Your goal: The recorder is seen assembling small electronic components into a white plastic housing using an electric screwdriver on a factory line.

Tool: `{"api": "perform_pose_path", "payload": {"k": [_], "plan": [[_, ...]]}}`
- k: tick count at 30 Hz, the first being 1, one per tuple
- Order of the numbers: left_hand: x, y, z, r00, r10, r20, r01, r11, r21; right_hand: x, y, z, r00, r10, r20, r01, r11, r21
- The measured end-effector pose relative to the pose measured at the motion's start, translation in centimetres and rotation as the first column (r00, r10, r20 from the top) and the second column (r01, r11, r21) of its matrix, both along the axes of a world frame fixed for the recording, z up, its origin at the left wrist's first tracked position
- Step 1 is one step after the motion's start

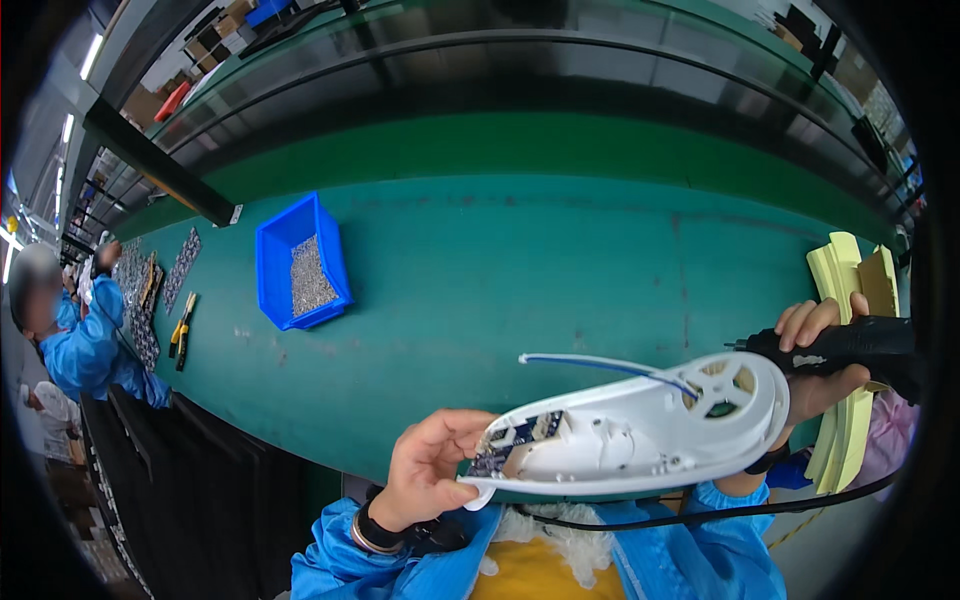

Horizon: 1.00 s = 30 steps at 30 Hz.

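Note:
My left hand [430, 462] pinches the narrow end of a long white plastic housing [610, 455], held up above the near edge of the bench with its inside showing. A dark circuit board [530, 430] sits inside near my fingers. At the wide end is a round spoked opening [722, 388], from which a blue and white wire [600, 366] sticks out to the left. My right hand [810, 325] is wrapped round a black electric screwdriver [850, 343], its bit pointing left. The housing's wide end hides part of my right hand and wrist.
A blue bin [268, 262] of small metal screws stands on the green bench [500, 270]. Yellow-handled pliers [182, 335] lie at left, near patterned strips [182, 265] and another person in blue [95, 340]. Pale yellow foam pieces [838, 440] stand at right. A black cable [700, 518] crosses before me.

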<state>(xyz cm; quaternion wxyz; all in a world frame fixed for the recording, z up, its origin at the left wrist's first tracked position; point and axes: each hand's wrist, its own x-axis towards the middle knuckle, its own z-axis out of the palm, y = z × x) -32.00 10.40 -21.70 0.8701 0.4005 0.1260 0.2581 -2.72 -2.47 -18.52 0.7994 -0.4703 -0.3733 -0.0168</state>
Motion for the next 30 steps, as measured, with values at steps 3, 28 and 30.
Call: {"api": "perform_pose_path", "payload": {"k": [3, 28, 30], "plan": [[0.4, -0.5, 0.4, 0.982, 0.119, -0.145, -0.092, 0.979, 0.181, 0.2, -0.4, -0.1, 1.000, 0.022, -0.004, -0.022, 1.000, 0.002], [9.9, 13.2, -1.9, 0.842, 0.363, -0.399, 0.168, 0.527, 0.833, -0.2, -0.1, -0.3, 0.999, -0.008, -0.031, 0.006, 0.997, -0.071], [13.7, 17.5, -3.7, 0.796, 0.523, -0.306, 0.056, 0.439, 0.897, -0.1, 1.0, -1.0, 0.998, -0.001, -0.056, -0.005, 0.995, -0.097]]}}
